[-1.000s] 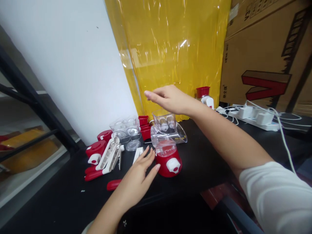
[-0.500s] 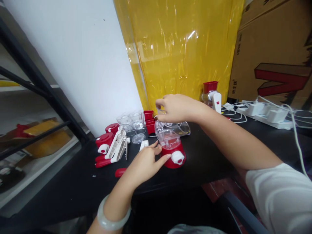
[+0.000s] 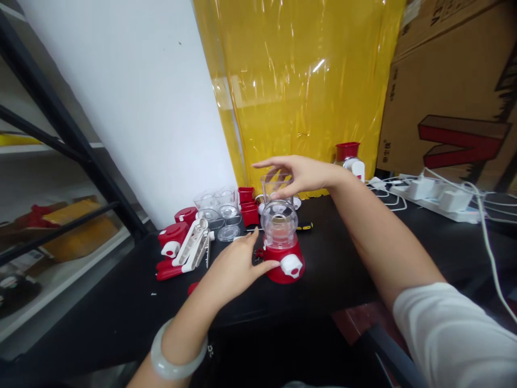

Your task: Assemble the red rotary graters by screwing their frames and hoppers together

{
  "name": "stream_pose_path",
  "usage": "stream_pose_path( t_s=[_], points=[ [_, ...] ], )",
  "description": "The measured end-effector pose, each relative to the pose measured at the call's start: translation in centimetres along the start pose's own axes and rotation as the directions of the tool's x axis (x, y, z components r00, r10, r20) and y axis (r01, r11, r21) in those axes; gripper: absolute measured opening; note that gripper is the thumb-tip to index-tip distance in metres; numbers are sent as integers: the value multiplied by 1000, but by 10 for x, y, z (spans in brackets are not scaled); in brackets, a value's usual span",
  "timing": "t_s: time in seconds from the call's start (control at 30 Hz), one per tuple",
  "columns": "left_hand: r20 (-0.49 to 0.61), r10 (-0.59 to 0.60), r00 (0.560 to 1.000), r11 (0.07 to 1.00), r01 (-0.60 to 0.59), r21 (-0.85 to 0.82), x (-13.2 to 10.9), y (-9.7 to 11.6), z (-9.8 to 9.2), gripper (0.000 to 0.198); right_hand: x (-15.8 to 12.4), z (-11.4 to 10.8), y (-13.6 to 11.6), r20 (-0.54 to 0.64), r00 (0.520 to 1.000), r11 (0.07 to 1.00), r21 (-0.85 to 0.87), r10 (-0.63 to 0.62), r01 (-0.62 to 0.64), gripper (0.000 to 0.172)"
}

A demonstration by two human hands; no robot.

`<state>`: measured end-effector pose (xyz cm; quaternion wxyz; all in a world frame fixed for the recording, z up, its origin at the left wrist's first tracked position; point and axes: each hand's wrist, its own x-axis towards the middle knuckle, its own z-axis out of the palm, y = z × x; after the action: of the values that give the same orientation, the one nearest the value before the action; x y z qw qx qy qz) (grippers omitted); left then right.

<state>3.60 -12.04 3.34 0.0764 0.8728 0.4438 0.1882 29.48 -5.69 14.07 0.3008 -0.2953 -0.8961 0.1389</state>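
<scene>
A red base (image 3: 278, 269) with a white knob (image 3: 291, 266) on its front stands upright on the black table. My left hand (image 3: 236, 264) holds the base from the left, thumb against its front beside the knob and the other fingers partly hidden behind. On the base sits a clear plastic grater housing (image 3: 278, 223), with a round opening facing me and a hopper on top. My right hand (image 3: 301, 175) is around the hopper, with the thumb in front, some fingers behind or inside the clear wall, and one finger stretched out to the left.
Left on the table lie red bases (image 3: 173, 234), white-and-red handles (image 3: 194, 248), clear housings (image 3: 226, 202) and red hopper pieces (image 3: 249, 213). A screwdriver (image 3: 306, 226) lies behind the base. An assembled grater (image 3: 348, 151), a power strip (image 3: 440, 202) and cables are at the right.
The clear housing has gone from tilted over to upright on the red base. My right hand has moved with its hopper, while my left hand stays at the base.
</scene>
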Motion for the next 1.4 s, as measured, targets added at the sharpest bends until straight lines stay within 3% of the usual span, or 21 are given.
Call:
stream_pose_path(
  t_s=[0.07,0.17,0.37,0.57,0.73,0.9,1.0,1.13,1.23,1.4],
  points=[
    [46,38,998,997,-34,-75,8,-5,-3,90,-5,-9,6,-71,997,997,60,43,-39,89],
    [150,104,983,974,-71,-214,22,-10,-3,101,-14,-22,14,-168,973,988,49,155,-149,86],
    [258,78,963,941,14,-337,42,-17,7,114,-26,-36,38,-158,915,899,-189,370,-396,77],
    [210,183,960,901,-78,-427,48,-16,13,98,-24,-38,73,-139,804,718,-380,579,-583,82],
    [58,171,984,867,-122,-484,42,-13,11,95,-18,-29,99,-95,729,636,-423,677,-646,85],
    [-144,-14,990,840,-67,-538,23,-25,-24,95,-18,-25,117,-77,672,594,-401,736,-697,84],
    [-322,-184,929,846,-17,-533,12,-47,-57,94,-20,-25,125,-86,664,578,-419,743,-700,86],
    [-441,-376,815,848,111,-518,-3,-89,-98,92,-20,-25,135,-75,652,560,-445,754,-699,87],
    [-471,-422,774,841,140,-523,-13,-115,-119,88,-20,-23,141,-48,659,576,-443,750,-687,85],
    [-519,-356,777,866,67,-495,-20,-133,-130,86,-22,-19,150,-21,655,589,-414,756,-694,83]
  ],
)
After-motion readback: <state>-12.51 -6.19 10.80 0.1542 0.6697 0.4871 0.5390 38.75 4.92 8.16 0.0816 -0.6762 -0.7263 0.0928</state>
